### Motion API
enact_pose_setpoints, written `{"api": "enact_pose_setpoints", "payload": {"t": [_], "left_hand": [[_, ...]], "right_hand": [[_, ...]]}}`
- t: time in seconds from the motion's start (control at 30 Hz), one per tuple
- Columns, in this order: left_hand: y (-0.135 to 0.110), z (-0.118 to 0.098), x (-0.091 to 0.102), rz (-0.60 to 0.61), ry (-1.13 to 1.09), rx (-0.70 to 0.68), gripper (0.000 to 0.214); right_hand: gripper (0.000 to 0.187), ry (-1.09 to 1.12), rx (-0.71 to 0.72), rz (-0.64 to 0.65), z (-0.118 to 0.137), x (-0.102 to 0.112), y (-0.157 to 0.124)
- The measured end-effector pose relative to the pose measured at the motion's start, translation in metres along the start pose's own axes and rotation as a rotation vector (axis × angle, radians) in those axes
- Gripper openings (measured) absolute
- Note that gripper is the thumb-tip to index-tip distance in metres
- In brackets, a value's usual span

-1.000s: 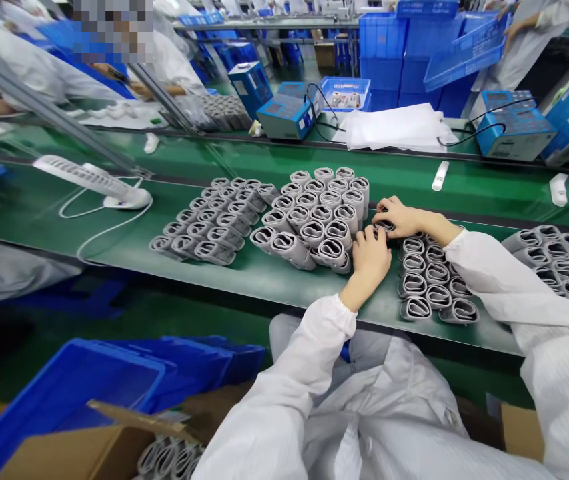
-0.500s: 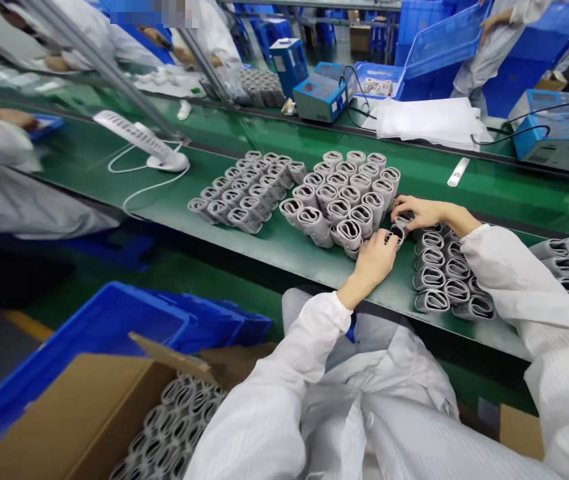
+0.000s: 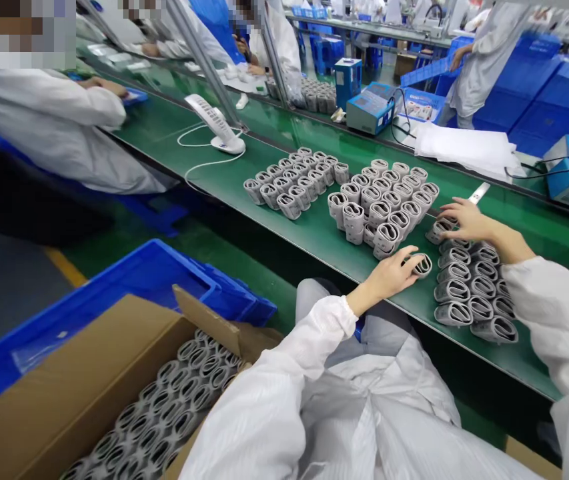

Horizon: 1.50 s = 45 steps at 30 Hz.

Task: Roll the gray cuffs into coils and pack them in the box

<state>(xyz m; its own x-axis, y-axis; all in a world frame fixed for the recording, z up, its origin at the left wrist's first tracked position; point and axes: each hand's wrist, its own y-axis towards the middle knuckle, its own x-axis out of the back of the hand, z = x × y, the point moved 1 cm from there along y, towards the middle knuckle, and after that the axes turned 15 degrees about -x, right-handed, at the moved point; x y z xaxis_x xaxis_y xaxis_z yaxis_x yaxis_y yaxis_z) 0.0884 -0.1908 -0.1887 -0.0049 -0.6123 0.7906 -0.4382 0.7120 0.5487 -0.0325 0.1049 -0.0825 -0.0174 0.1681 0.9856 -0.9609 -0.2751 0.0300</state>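
The grey roll [image 3: 422,265] is in the left hand [image 3: 388,277]. The grip of this hand is closed on it with thumb and fingertips. The roll lies on its side just above the table [image 3: 314,243], in the gap between two blocks of the same rolls. The right hand [image 3: 465,220] has its fingers stretched over another roll [image 3: 437,231] at the far corner of the near block [image 3: 469,293]. Whether its grip pinches this roll or only rests on it, I cannot tell.

In my judgement, several things could go wrong. The held roll looks soft and wound upon itself, so a loose grip could let it unwind or slip. The front edge of the table is near, so the roll could then drop to the lap or the floor. The rolls of the middle block [image 3: 389,200] stand upright and touch one another, and some at its near corner lean. A push from a wrist could tip a whole row. The right sleeve hangs over the near block and could drag its rolls out of line.

Further out stands a third block [image 3: 291,181]. A cardboard box [image 3: 89,380] with more rolls is at the lower left, beside a blue crate [image 3: 134,283].

No writing can be read. The blue device [image 3: 369,110] across the table has a panel, but it is too small and blurred. No brand or label shows on the rolls or the box.
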Motion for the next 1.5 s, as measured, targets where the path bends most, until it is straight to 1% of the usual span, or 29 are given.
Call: {"api": "enact_pose_setpoints", "payload": {"t": [0.03, 0.1, 0.17, 0.2, 0.23, 0.3, 0.37, 0.43, 0.47, 0.5, 0.53, 0.57, 0.6, 0.63, 0.67, 0.7, 0.73, 0.77, 0.8, 0.83, 0.87, 0.93, 1.0, 1.1, 1.2, 1.27, 1.33, 1.43, 1.5], "left_hand": [[-0.010, -0.004, 0.009, -0.045, -0.052, -0.013, 0.042], [-0.032, -0.016, 0.031, -0.164, -0.150, -0.083, 0.040], [-0.057, -0.032, 0.056, -0.318, -0.234, -0.158, 0.043], [-0.070, -0.041, 0.069, -0.388, -0.272, -0.178, 0.046], [-0.084, -0.050, 0.082, -0.445, -0.304, -0.173, 0.049], [-0.114, -0.068, 0.109, -0.505, -0.354, -0.082, 0.046], [-0.148, -0.085, 0.136, -0.517, -0.408, 0.051, 0.029], [-0.189, -0.097, 0.163, -0.533, -0.506, 0.180, 0.014], [-0.214, -0.101, 0.176, -0.540, -0.559, 0.258, 0.011], [-0.242, -0.104, 0.189, -0.556, -0.594, 0.368, 0.015], [-0.274, -0.105, 0.202, -0.587, -0.593, 0.516, 0.022], [-0.309, -0.105, 0.214, -0.629, -0.556, 0.700, 0.031], [-0.346, -0.104, 0.225, -0.693, -0.468, 0.905, 0.040], [-0.384, -0.103, 0.235, -0.781, -0.352, 1.107, 0.047], [-0.421, -0.104, 0.242, -0.852, -0.258, 1.295, 0.050], [-0.454, -0.105, 0.247, -0.863, -0.222, 1.437, 0.049], [-0.484, -0.107, 0.250, -0.862, -0.212, 1.509, 0.045], [-0.509, -0.111, 0.250, -0.840, -0.225, 1.559, 0.040], [-0.529, -0.115, 0.248, -0.799, -0.250, 1.586, 0.037], [-0.544, -0.120, 0.244, -0.751, -0.275, 1.598, 0.039], [-0.555, -0.125, 0.239, -0.692, -0.296, 1.606, 0.042], [-0.569, -0.134, 0.227, -0.559, -0.309, 1.600, 0.048], [-0.577, -0.137, 0.216, -0.426, -0.285, 1.564, 0.049], [-0.589, -0.133, 0.205, -0.248, -0.223, 1.510, 0.044], [-0.602, -0.122, 0.195, -0.087, -0.191, 1.505, 0.040], [-0.608, -0.115, 0.186, 0.004, -0.191, 1.500, 0.038], [-0.609, -0.110, 0.177, 0.073, -0.189, 1.490, 0.036], [-0.605, -0.107, 0.166, 0.136, -0.153, 1.478, 0.036], [-0.604, -0.106, 0.166, 0.161, -0.150, 1.443, 0.038]], "right_hand": [[0.047, 0.050, 0.029, -0.019, 0.020, 0.009, -0.022], [0.064, 0.232, 0.134, 0.042, 0.071, 0.020, -0.071], [0.086, 0.374, 0.253, 0.155, 0.131, 0.016, -0.117], [0.089, 0.432, 0.305, 0.205, 0.159, 0.007, -0.135], [0.084, 0.523, 0.337, 0.209, 0.186, -0.004, -0.147], [0.071, 0.710, 0.389, 0.210, 0.231, -0.034, -0.158], [0.053, 0.882, 0.433, 0.267, 0.268, -0.065, -0.153], [0.032, 1.141, 0.437, 0.394, 0.301, -0.092, -0.138], [0.027, 1.305, 0.394, 0.457, 0.318, -0.103, -0.128], [0.028, 1.460, 0.313, 0.512, 0.336, -0.113, -0.118], [0.032, 1.576, 0.207, 0.562, 0.355, -0.121, -0.106], [0.038, 1.632, 0.100, 0.619, 0.376, -0.130, -0.096], [0.045, 1.628, 0.019, 0.692, 0.398, -0.138, -0.086], [0.052, 1.578, -0.020, 0.792, 0.422, -0.147, -0.077], [0.058, 1.506, -0.021, 0.903, 0.448, -0.156, -0.070], [0.062, 1.418, 0.009, 1.007, 0.474, -0.167, -0.065], [0.064, 1.320, 0.065, 1.083, 0.501, -0.179, -0.062], [0.064, 1.216, 0.133, 1.113, 0.528, -0.193, -0.060], [0.062, 1.103, 0.209, 1.100, 0.554, -0.207, -0.060], [0.059, 0.982, 0.288, 1.053, 0.579, -0.222, -0.061], [0.056, 0.838, 0.363, 0.993, 0.601, -0.238, -0.064], [0.054, 0.524, 0.489, 0.905, 0.639, -0.268, -0.071], [0.054, 0.298, 0.570, 0.889, 0.663, -0.295, -0.079], [0.052, 0.186, 0.650, 0.931, 0.677, -0.324, -0.086], [0.054, 0.108, 0.749, 0.987, 0.679, -0.342, -0.089], [0.054, 0.038, 0.807, 1.013, 0.679, -0.349, -0.091], [0.048, -0.042, 0.845, 1.005, 0.683, -0.353, -0.095], [0.032, -0.160, 0.848, 0.956, 0.692, -0.357, -0.105], [0.028, -0.222, 0.845, 0.949, 0.699, -0.358, -0.109]]}}
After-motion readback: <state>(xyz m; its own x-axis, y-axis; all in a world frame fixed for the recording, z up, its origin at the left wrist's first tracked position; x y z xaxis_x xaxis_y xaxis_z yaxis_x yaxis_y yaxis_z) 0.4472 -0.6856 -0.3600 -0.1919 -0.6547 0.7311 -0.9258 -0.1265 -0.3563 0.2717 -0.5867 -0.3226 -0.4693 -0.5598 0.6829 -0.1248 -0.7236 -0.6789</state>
